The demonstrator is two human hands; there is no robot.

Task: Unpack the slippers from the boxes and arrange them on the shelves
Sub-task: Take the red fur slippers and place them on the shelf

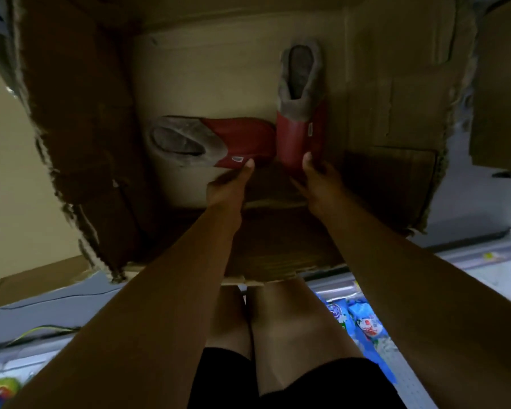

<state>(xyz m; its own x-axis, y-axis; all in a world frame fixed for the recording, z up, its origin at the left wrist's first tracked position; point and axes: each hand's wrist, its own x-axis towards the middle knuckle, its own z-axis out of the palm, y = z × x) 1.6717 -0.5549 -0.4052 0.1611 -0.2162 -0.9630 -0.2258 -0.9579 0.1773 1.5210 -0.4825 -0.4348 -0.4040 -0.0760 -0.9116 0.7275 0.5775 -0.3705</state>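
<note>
Head cam looks straight down into a big cardboard box (80, 119); its flaps are open and the edges torn and ragged. Both arms are bare and reach deep inside.

Task items: two red slippers with grey fleece lining, both inside the box on its pale floor (219, 69).
- left slipper (219, 141): lies sideways, opening toward the left wall. Its toe butts against the side of the other one, and there's a small tag on the near edge.
- right slipper (303, 113): lies lengthwise, opening at the far end and toe toward me, close to the right wall. Small tag on its right side.
- Together they make an L; they touch at the corner.

Hands:
- left hand (229, 185): pinches the left slipper at the near edge by the tag. Thumb is on top; the fingers are tucked underneath and mostly hidden.
- right hand (320, 184): grips the right slipper at the toe. Thumb is pressed on the red upper and the fingers wrap under; I can't see their tips.

I can't tell whether either slipper is lifted off the floor or resting on it; the light is dim.

Outside the box I see bare knees and black shorts (292, 388) at the bottom. Blue packaged goods (363, 320) sit right of the legs, print unreadable. There's a yellow-green cable (42, 332) at left.
</note>
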